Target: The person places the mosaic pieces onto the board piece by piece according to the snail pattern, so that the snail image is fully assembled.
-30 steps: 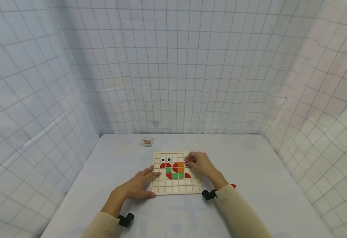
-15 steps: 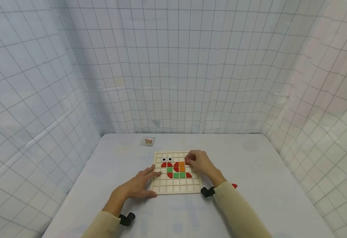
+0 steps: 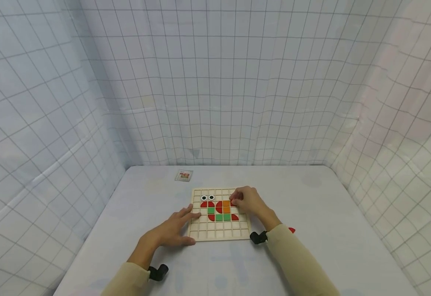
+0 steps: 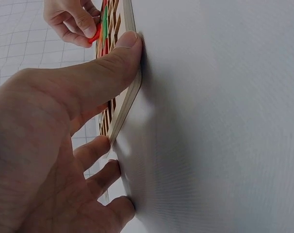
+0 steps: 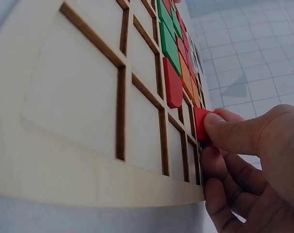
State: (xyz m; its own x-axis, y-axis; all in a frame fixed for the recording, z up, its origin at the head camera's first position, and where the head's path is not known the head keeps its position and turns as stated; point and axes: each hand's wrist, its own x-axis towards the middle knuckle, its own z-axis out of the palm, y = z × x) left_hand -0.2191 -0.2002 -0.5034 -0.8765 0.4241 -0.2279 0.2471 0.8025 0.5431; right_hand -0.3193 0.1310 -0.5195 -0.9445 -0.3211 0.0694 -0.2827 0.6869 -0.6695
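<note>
A square wooden grid board lies on the table, with red, green and orange tiles and two eye discs set in its cells. My right hand is over the board's right side, pinching a red tile between thumb and fingers. In the right wrist view that tile sits tilted at its cell, beyond a seated red quarter-round tile. With fingers spread, my left hand rests at the board's left side. Its thumb touches the wooden edge in the left wrist view.
A small picture card lies behind the board to the left. Another red piece is on the table, partly hidden by the right sleeve. White gridded cloth walls surround the table at back and sides.
The right hand stays at the same cell; the red tile in its fingers shows slightly less in the head view. The left hand keeps its place, and the head view has shifted a little.
</note>
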